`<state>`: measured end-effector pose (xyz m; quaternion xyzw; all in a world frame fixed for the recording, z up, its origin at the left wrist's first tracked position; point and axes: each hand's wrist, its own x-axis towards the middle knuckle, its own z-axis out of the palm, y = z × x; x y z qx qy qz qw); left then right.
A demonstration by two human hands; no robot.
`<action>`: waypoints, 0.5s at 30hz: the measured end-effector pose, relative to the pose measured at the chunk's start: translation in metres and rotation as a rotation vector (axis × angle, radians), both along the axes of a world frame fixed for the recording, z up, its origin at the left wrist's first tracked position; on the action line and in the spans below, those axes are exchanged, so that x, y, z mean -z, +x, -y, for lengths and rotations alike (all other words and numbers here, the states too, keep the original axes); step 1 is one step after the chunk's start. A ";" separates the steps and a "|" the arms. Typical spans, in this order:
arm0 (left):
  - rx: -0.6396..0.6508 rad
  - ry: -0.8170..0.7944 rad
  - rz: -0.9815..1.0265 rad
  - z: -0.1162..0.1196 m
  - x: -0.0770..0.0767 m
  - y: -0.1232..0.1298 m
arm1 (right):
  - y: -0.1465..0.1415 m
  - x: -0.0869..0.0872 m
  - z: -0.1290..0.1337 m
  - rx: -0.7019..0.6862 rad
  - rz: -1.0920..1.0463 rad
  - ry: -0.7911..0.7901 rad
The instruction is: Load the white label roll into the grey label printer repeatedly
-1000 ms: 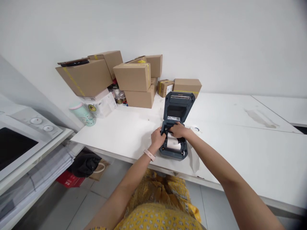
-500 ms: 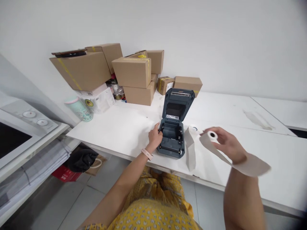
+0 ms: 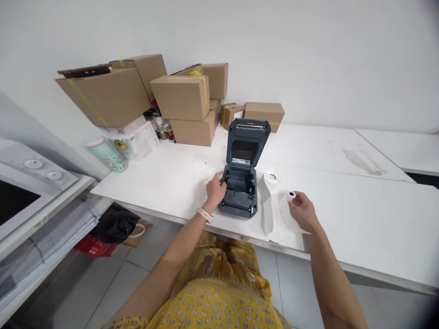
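A dark grey label printer [image 3: 239, 189] stands on the white table with its lid tilted up and its inner bay exposed. My left hand [image 3: 216, 189] grips the printer's left side edge, fingers curled over the rim. To the right, my right hand [image 3: 303, 211] holds a small white paper roll [image 3: 291, 195] upright at the table surface, with a loose strip hanging from it. Between the printer and my right hand lies another white roll [image 3: 270, 177], its long strip [image 3: 266, 208] trailing toward the table's front edge.
Cardboard boxes [image 3: 180, 97] are stacked at the back left, beside a white carton [image 3: 139, 139] and a mint tumbler [image 3: 109, 154]. A small box [image 3: 264, 113] is behind the printer. A microwave [image 3: 37, 173] stands at far left.
My right hand has lowered the paper roll to the table and moved slightly left; its strip no longer sweeps over my wrist. My left hand stays at the printer. The view has shifted slightly.
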<state>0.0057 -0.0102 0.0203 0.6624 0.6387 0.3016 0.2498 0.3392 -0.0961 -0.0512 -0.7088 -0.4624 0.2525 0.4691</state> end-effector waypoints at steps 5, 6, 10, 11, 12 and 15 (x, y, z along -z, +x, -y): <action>0.002 -0.005 -0.041 0.000 -0.002 0.001 | 0.019 -0.024 0.013 0.073 -0.250 0.155; 0.004 -0.011 -0.054 0.000 -0.003 0.001 | 0.018 -0.034 0.012 0.101 -0.272 0.202; 0.010 -0.025 -0.060 0.001 -0.007 0.001 | -0.007 -0.067 -0.012 0.038 -0.204 0.211; 0.008 -0.024 -0.054 0.001 -0.007 0.001 | -0.017 -0.069 -0.022 0.002 -0.176 0.191; 0.007 -0.025 -0.047 0.001 -0.007 0.001 | -0.027 -0.067 -0.033 -0.025 -0.153 0.170; 0.011 -0.023 -0.029 0.002 -0.007 0.000 | -0.049 -0.048 -0.060 -0.024 -0.111 0.122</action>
